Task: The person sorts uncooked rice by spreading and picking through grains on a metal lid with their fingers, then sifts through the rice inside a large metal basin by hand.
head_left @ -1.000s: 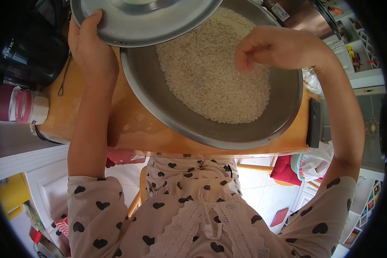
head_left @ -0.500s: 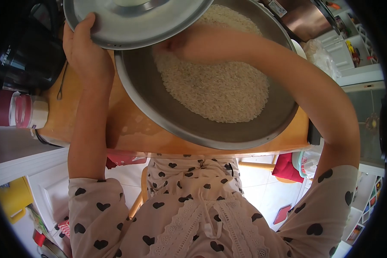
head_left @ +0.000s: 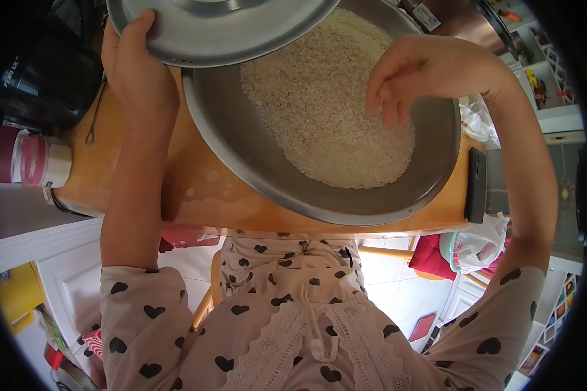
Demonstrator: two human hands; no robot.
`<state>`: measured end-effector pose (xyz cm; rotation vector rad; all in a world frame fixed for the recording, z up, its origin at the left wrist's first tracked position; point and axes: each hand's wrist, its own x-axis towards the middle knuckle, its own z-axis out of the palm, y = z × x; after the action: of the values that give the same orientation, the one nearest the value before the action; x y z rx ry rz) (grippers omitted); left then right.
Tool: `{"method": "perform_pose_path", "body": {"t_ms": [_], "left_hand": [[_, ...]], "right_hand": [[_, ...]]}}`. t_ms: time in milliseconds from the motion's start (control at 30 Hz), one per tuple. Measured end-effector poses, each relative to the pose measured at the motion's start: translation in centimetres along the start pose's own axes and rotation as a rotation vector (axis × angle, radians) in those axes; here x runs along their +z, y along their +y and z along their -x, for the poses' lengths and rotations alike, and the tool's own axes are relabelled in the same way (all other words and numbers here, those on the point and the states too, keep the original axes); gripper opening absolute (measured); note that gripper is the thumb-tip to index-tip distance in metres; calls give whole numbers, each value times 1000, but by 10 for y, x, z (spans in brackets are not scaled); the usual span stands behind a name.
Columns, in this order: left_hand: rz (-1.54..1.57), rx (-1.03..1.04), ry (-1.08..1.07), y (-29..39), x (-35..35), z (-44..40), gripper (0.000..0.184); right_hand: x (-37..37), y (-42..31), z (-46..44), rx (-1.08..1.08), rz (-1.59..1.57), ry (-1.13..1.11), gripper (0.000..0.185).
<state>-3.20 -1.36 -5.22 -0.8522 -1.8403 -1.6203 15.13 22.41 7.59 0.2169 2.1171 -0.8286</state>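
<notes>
My left hand (head_left: 140, 75) grips the left rim of a round metal plate (head_left: 241, 32), its thumb lying on the upper face. The plate is cut off by the top of the view and overhangs the far left side of a large steel basin (head_left: 225, 130). Inside the basin lies a broad bed of white rice (head_left: 319, 111). Above the right part of the rice, my right hand (head_left: 430, 75) hangs with its fingers curled down and close together, tips at the grains. What is between those fingers, if anything, is hidden.
The basin stands on a wooden table (head_left: 195, 189). A black appliance (head_left: 45, 78) and a jar (head_left: 57, 163) are at the left. A phone (head_left: 476, 186) lies by the right edge, near a clear plastic bag (head_left: 479, 124). A copper-coloured pot (head_left: 460, 29) stands behind.
My right hand has moved right, from the rice near the plate to the basin's right side. The plate in my left hand has shifted slightly right and up.
</notes>
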Motion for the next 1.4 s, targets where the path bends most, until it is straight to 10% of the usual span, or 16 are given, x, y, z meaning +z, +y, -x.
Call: {"method": "perform_pose_path", "body": {"t_ms": [867,1067,1233,1400], "left_hand": [[-283,203,-23,-6,-4,0,27],[-70,56,-44,-7,-4,-3,28],[621,-460,92,17,1,-6,28],[63,-56,3,4,0,0,25]], "right_hand": [[-4,16,-41,-287,56,543,37],[33,-3,-69,-154,52,484,43],[48,-14,-56,-325,351,96,38],[30,2,-14,-435,195,-153,26]]}}
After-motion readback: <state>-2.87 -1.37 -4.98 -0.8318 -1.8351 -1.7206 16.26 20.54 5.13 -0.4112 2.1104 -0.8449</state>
